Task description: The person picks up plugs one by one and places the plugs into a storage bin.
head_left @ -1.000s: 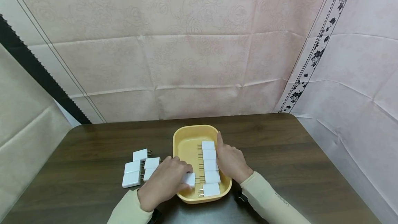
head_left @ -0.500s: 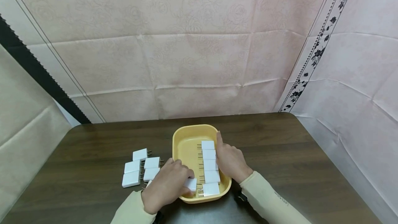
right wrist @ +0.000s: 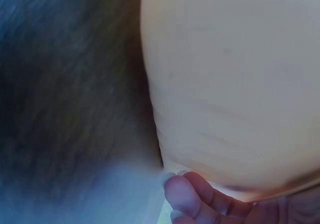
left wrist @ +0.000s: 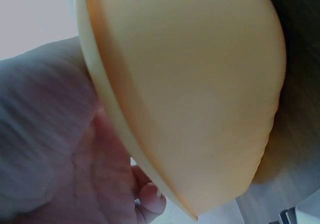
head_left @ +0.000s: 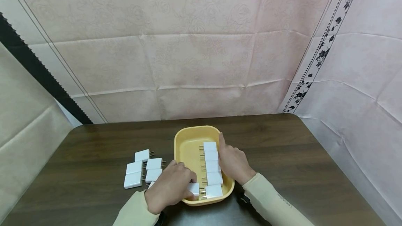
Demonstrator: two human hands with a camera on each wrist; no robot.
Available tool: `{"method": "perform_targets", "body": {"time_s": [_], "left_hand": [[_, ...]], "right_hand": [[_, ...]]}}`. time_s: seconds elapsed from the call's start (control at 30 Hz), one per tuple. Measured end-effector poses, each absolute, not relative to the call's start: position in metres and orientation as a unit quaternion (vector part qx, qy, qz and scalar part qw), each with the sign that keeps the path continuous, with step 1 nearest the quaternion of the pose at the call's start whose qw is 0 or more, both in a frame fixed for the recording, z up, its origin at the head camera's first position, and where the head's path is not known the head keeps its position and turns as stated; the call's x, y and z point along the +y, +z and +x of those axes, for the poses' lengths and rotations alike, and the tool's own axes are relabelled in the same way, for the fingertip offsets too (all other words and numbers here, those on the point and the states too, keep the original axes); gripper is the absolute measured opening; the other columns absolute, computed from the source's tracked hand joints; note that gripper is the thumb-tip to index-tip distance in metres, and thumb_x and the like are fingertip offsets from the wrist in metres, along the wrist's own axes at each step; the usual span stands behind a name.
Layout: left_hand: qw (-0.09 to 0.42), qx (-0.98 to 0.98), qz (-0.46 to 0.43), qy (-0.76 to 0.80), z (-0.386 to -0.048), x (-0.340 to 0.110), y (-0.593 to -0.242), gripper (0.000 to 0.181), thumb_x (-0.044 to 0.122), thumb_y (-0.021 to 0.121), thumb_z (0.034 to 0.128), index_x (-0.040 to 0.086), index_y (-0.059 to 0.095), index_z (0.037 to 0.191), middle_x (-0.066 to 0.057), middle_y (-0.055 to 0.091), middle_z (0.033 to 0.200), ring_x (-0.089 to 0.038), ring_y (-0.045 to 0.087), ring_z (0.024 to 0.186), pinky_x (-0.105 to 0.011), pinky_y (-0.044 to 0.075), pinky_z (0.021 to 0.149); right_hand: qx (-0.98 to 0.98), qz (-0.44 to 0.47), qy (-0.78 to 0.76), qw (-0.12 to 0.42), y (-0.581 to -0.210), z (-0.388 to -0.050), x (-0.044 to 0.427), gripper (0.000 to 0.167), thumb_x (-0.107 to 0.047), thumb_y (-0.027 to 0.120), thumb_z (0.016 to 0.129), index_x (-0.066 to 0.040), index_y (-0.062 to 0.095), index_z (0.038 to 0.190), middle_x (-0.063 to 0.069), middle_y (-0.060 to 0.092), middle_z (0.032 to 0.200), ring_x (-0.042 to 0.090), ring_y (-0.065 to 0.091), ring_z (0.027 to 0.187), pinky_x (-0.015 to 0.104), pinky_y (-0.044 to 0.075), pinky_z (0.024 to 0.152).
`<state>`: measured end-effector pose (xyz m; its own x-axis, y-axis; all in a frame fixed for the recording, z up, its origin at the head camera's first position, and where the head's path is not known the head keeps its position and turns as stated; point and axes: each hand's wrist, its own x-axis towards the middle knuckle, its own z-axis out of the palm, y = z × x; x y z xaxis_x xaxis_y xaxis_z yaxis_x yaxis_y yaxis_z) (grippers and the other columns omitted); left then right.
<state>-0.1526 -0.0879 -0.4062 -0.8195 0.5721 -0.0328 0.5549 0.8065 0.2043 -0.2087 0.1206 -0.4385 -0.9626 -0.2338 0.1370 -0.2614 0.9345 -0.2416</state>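
Note:
A yellow tray (head_left: 190,138) holds a column of several white charger plugs (head_left: 213,166) along its right side, pins pointing left. Reaching over the tray's left rim, my left hand (head_left: 172,184) pinches another white charger plug (head_left: 193,188) low inside the tray, just left of the column's nearest plug (head_left: 213,191). My right hand (head_left: 233,163) grips the tray's right rim, one finger lying along the edge. In the left wrist view, the tray's outer wall (left wrist: 190,99) hides the held plug. Curled fingers (right wrist: 182,194) of the right hand show beside the tray in the right wrist view.
Several more white charger plugs (head_left: 133,180) lie in loose columns on the dark wooden table (head_left: 94,156), left of the tray. My left hand partly covers one of them. A pale patterned cloth (head_left: 201,62) hangs behind the table.
My left hand has moved slightly toward the tray's near end, bringing the pinched charger plug closer to the nearest plug of the column. The right hand and tray have stayed put.

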Motion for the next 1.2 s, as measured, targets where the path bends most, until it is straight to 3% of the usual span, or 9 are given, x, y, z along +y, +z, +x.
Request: {"method": "perform_targets", "body": {"time_s": [0.53, 1.2], "left_hand": [[0.007, 0.948, 0.309, 0.075, -0.154, -0.085, -0.41, 0.04, 0.04, 0.094, 0.0629, 0.024, 0.057, 0.062, 0.015, 0.05, 0.058, -0.007, 0.041, 0.061, -0.03, 0.031, 0.069], [0.012, 0.95, 0.308, 0.051, -0.153, -0.075, -0.412, 0.042, 0.032, 0.095, 0.0625, 0.023, 0.054, 0.063, 0.012, 0.054, 0.06, -0.006, 0.04, 0.057, -0.029, 0.03, 0.065]], "right_hand": [[-0.983, 0.118, 0.132, 0.044, -0.438, -0.209, 0.119, 0.071, -0.015, 0.06, 0.1, 0.002, 0.023, 0.158, -0.001, 0.048, 0.06, 0.013, 0.042, 0.044, 0.026, 0.031, 0.043], [-0.982, 0.118, 0.141, 0.044, -0.439, -0.209, 0.12, 0.071, -0.014, 0.06, 0.1, 0.001, 0.022, 0.159, 0.0, 0.049, 0.062, 0.013, 0.043, 0.045, 0.026, 0.032, 0.042]]}}
